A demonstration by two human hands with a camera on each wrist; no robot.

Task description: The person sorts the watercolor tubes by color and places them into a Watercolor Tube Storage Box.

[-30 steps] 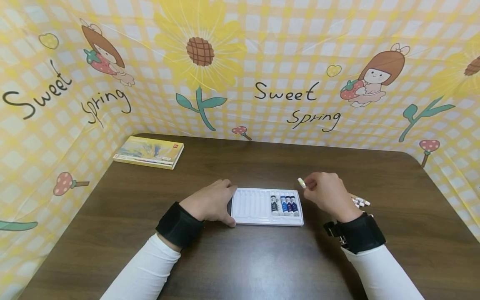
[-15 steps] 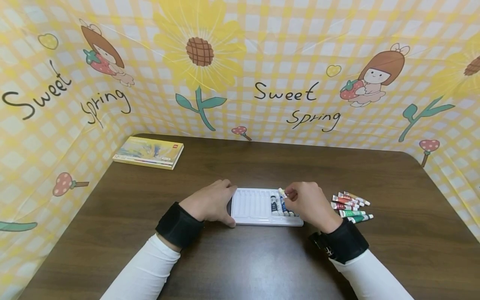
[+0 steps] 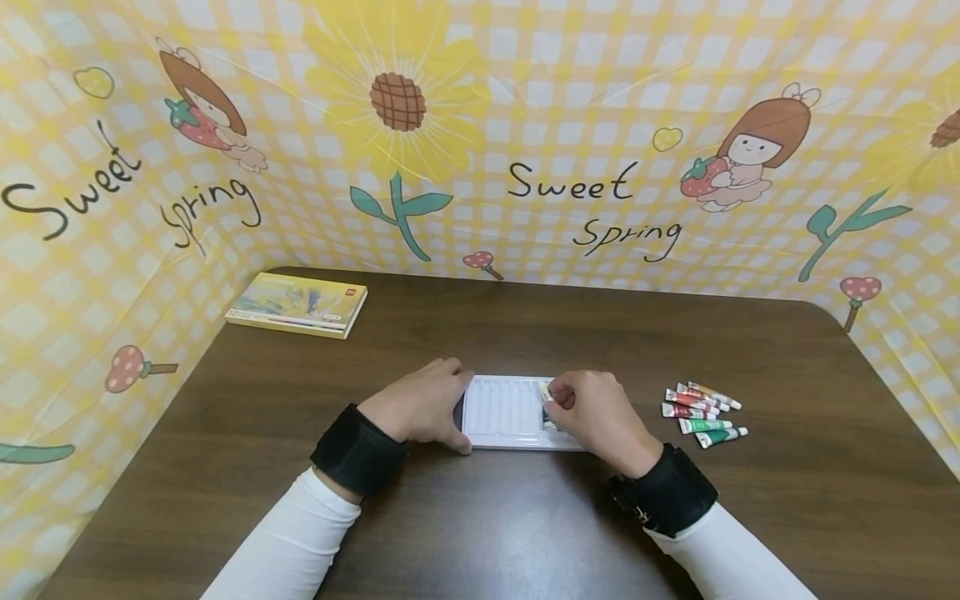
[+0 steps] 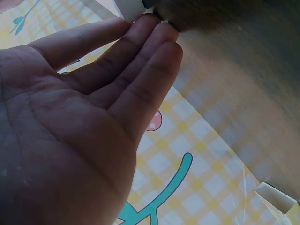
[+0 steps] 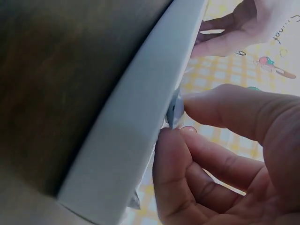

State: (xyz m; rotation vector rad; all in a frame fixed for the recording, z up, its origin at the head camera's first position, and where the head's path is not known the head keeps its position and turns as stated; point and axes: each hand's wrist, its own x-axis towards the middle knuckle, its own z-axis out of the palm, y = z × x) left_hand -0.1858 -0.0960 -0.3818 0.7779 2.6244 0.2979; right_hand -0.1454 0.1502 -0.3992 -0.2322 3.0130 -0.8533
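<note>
In the head view a white plastic tray [image 3: 502, 408] with moulded slots lies on the table. My left hand [image 3: 420, 404] holds its left end, thumb at the near corner and fingers at the far corner; its fingers look nearly straight in the left wrist view. My right hand [image 3: 600, 417] is over the tray's right part, thumb and fingertips pinching a small paint tube [image 3: 547, 392] with a pale cap. That tube's silvery crimped end [image 5: 175, 108] shows between thumb and forefinger in the right wrist view. The hand hides most of the tubes in the tray.
Right of the tray several loose paint tubes [image 3: 690, 412] in red, orange and green lie in a fan. At the back left sits a flat yellow box [image 3: 300, 304]. A yellow checked cloth [image 3: 525, 100] rises behind the dark wooden table [image 3: 480, 517].
My right hand has carried the pale-capped paint tube leftward, from beside the tray to above the tubes in it. The left hand keeps its hold on the tray.
</note>
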